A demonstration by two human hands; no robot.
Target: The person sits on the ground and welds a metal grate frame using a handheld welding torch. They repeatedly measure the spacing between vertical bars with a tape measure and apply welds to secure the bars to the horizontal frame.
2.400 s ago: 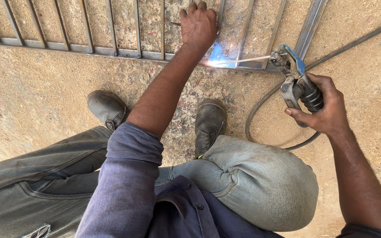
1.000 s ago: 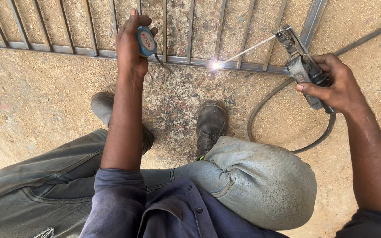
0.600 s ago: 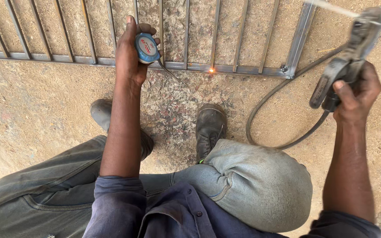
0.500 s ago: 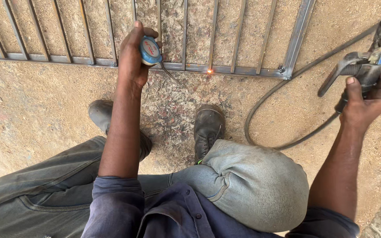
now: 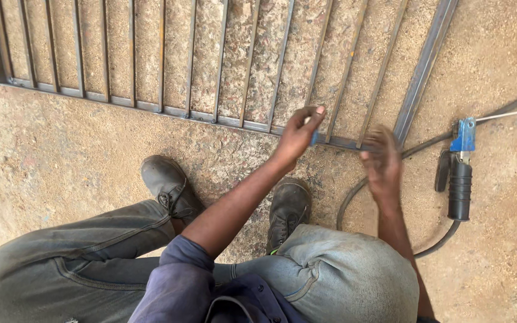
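My left hand (image 5: 299,133) is stretched out over the bottom rail of a flat metal bar grille (image 5: 210,116) lying on the ground. Its fingers are closed on a small blue object (image 5: 313,139), mostly hidden by them. My right hand (image 5: 381,157) is blurred with motion and hovers just right of the left hand, over the corner of the grille, with nothing in it. A welding electrode holder (image 5: 461,176) with a black grip and blue head lies on the ground to the right. Its thin rod (image 5: 510,113) points right.
I crouch on sandy concrete with my two dark shoes (image 5: 167,186) (image 5: 288,209) just below the grille's rail. A black cable (image 5: 354,197) loops from the holder past my right knee. A steel side bar (image 5: 426,60) of the grille runs up to the right.
My right hand swung the electrode holder up and right, laid it on the ground and came back to the grille. The arc is out. My left hand moved right along the rail.
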